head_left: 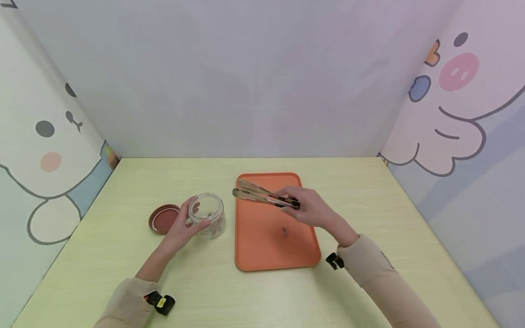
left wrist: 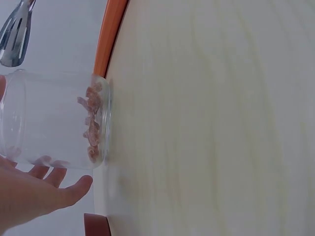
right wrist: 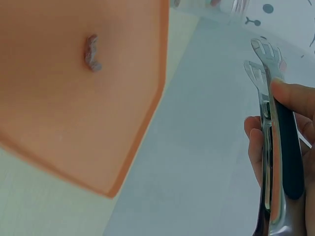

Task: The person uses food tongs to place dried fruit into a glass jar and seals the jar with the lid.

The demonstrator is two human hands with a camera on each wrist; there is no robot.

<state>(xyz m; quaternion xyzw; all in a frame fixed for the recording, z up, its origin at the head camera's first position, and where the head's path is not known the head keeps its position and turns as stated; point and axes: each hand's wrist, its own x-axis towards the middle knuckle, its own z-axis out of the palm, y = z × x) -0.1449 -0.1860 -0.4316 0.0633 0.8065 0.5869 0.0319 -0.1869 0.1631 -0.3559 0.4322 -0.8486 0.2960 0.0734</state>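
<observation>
My left hand [head_left: 183, 229] grips a clear glass jar [head_left: 215, 225] that stands upright on the table. Several small pinkish-brown pieces [left wrist: 93, 123] lie at the jar's bottom in the left wrist view. Over the orange tray [head_left: 262, 255], my right hand [head_left: 308, 206] holds metal tongs [head_left: 256, 191] with dark grips, their tips pointing left toward the jar. The two slotted tips [right wrist: 266, 54] are apart in the right wrist view, and I see nothing between them. One small curved brownish piece [right wrist: 91, 53] lies on the tray beneath the right hand.
A round reddish-brown lid [head_left: 164, 219] lies on the table left of the jar, close to the left hand. The tray has a raised rim just right of the jar. Behind the pale wooden table [head_left: 197, 291] hangs a light wall; cartoon-printed panels flank it on both sides.
</observation>
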